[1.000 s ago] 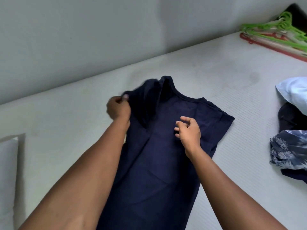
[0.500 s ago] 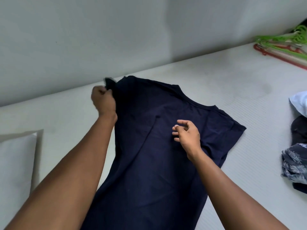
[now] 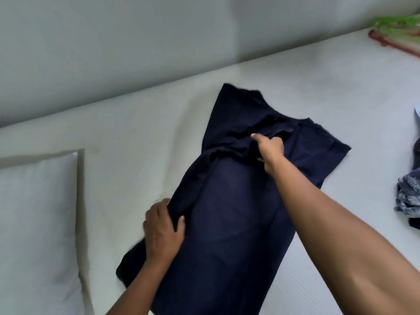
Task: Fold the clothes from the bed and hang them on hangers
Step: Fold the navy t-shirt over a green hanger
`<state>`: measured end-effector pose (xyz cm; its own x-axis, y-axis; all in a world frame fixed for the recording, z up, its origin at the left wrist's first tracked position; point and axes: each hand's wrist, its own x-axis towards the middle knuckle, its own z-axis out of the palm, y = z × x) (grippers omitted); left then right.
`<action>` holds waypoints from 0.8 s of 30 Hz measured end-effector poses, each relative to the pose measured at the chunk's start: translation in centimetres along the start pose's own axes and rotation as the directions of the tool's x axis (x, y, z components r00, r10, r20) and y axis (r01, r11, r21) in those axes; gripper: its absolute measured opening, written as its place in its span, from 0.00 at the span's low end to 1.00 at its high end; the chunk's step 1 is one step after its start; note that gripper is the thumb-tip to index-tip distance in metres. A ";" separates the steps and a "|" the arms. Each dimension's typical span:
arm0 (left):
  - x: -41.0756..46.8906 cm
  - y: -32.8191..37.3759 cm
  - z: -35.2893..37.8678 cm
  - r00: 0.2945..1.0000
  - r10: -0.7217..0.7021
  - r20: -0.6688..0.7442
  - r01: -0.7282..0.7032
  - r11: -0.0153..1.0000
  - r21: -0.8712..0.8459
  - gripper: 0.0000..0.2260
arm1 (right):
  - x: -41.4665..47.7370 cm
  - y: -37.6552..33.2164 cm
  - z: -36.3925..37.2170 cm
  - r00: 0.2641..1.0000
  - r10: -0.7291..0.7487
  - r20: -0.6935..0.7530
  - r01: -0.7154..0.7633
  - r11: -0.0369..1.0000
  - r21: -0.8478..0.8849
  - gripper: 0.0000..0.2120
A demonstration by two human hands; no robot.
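Note:
A navy blue T-shirt (image 3: 236,214) lies spread on the white bed (image 3: 136,137), collar toward the wall. My left hand (image 3: 162,233) grips the shirt's left side edge low down, thumb on top of the cloth. My right hand (image 3: 269,150) pinches a bunched fold of fabric near the chest, just below the collar. The right sleeve lies flat to the right. Green and red hangers (image 3: 400,30) lie at the bed's far right corner.
A white pillow (image 3: 36,223) sits at the left. A heap of other clothes, including a blue floral piece (image 3: 409,194), lies at the right edge. A grey wall runs behind the bed.
My left hand dropped from the shirt's upper left shoulder down to its lower left side. My right hand moved up and took hold of bunched fabric. The left sleeve now lies folded inward.

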<state>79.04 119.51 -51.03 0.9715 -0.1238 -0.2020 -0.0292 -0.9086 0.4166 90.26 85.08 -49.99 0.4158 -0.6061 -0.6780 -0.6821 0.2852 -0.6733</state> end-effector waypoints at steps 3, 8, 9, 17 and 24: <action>-4.2 -5.5 -1.9 0.985 -0.154 0.079 0.146 0.984 0.099 0.21 | 0.0 0.1 0.9 1.000 0.002 -0.007 -0.003 0.999 -0.038 0.17; -8.6 -9.6 -5.3 0.982 -0.177 0.071 0.178 0.984 -0.010 0.11 | -1.4 -1.8 0.8 0.984 -0.157 0.079 0.145 0.979 0.144 0.07; -9.1 -9.6 -5.7 0.979 -0.199 0.034 0.200 0.979 -0.045 0.10 | -1.9 -2.4 0.5 0.974 -0.217 0.060 0.207 0.967 0.149 0.05; -12.8 -8.3 -6.4 0.956 0.275 -0.106 -0.262 0.958 0.118 0.15 | -4.7 -1.5 -6.2 0.883 -0.293 -0.368 0.344 0.936 0.080 0.06; -17.0 -8.8 -4.4 0.768 0.617 0.169 -0.627 0.779 0.007 0.10 | -9.5 8.0 -5.8 0.817 -0.277 -0.506 0.142 0.947 -0.288 0.25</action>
<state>63.84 131.35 -47.42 0.6886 -0.7235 -0.0480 -0.6338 -0.6328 0.4449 77.40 88.83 -47.20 0.2244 -0.9496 -0.2189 -0.7603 -0.0301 -0.6488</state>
